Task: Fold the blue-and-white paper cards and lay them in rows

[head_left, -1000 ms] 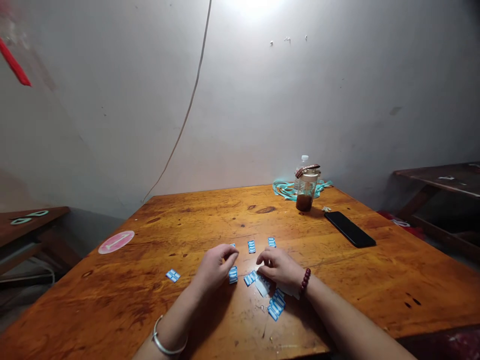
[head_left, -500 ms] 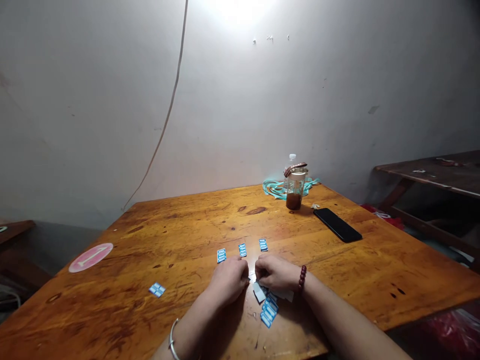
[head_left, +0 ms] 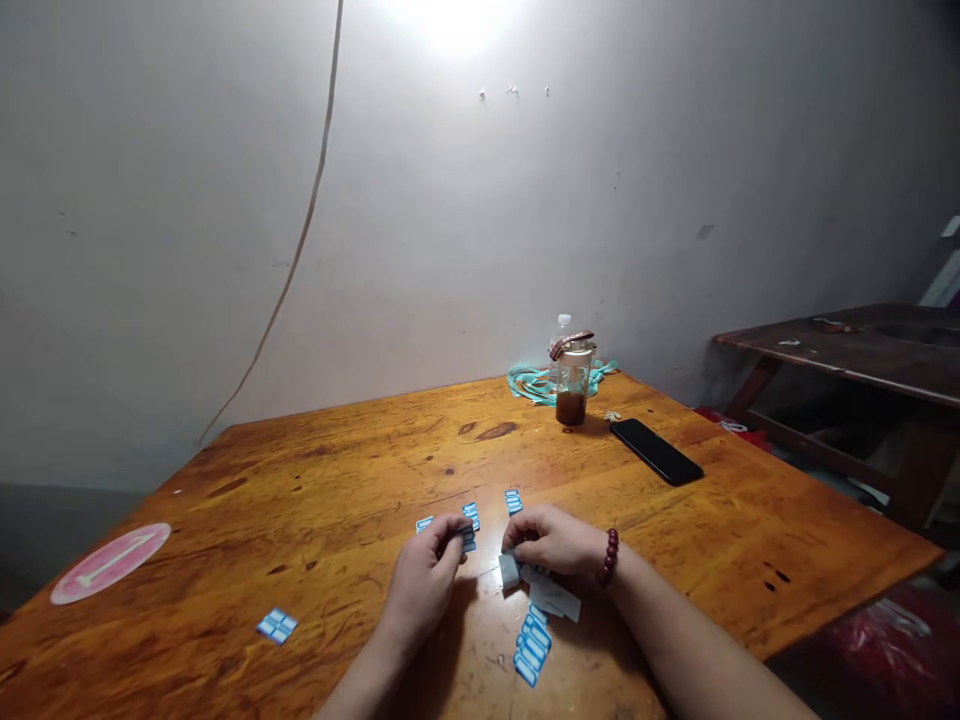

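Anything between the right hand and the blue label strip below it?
Only a white paper strip, running from under the right hand toward the blue label strip. Nothing else visible stands between them.

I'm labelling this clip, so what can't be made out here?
Head view only:
- What the left hand pinches: its fingers hide it.
- Part of the white paper: the right hand covers it.
- Print on the blue-and-white labels: too small to read.
- Red plastic on the floor: cut off by the bottom edge.
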Motion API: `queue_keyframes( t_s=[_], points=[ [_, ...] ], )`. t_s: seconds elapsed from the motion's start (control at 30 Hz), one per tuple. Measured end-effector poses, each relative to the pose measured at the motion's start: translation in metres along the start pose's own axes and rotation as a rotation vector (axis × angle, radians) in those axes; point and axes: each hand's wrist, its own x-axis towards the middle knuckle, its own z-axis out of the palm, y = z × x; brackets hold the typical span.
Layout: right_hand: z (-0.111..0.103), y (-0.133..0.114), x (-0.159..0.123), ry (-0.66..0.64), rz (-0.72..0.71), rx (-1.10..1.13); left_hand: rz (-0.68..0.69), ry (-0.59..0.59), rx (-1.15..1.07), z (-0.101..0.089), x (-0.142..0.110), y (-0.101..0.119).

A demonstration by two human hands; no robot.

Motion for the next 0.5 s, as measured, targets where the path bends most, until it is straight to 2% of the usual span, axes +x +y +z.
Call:
queue_keyframes(
  t_s=[0.23,0.37,0.5],
  points=[
    [-0.002,0.001,0.001,0.08,0.006,0.125,-0.09,0.0,-0.194,0.002,0.001,-0.001],
    [-0.004,-0.006,0.0,0.079,0.022,0.301,-0.165,-0.008,-0.299,0.003,0.002,-0.001],
    [0.0,-0.017,-0.001,0.156,-0.034,0.487,-0.219,-0.036,-0.403,0.007,0.001,0.003]
  ],
)
